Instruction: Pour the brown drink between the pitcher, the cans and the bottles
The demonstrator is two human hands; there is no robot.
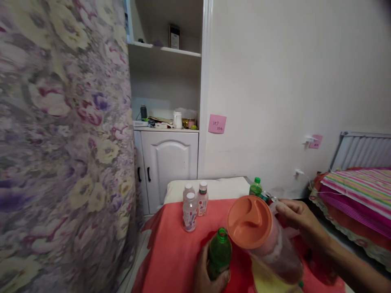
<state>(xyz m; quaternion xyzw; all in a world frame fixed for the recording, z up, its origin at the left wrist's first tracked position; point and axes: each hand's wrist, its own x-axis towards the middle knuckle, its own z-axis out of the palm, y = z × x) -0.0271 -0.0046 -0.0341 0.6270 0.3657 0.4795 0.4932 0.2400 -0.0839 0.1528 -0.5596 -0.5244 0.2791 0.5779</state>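
My left hand is wrapped round a green plastic bottle, which stands upright with no cap on its mouth. In my right hand is the handle of a clear pitcher with an orange lid. The pitcher leans to the left, its lid toward the bottle's mouth but apart from it. Inside are a reddish-brown liquid and some froth. I cannot make out any stream of liquid. Below both hands is a red tray, partly hidden, with something yellow under the pitcher.
Several white-capped bottles stand on the red tablecloth to the left. Another green bottle and a can are behind the pitcher. A floral curtain hangs at left, and a bed is at right.
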